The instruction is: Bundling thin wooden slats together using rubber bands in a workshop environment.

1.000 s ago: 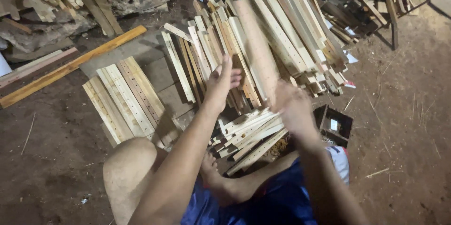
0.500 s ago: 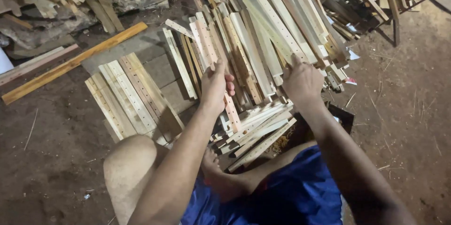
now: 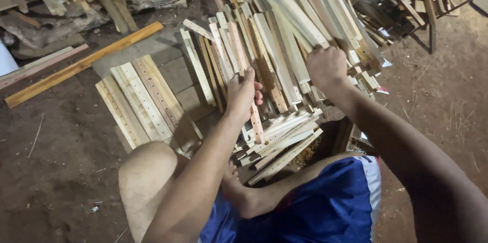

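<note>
Left hand (image 3: 243, 90) fingers closed round one thin reddish wooden slat (image 3: 252, 116) with drilled holes, lying on the heap of pale wooden slats (image 3: 284, 55). Right hand (image 3: 327, 68) fisted on a pale slat end. Slats look light, stiff, splintery; grip mid-length, likely.
</note>
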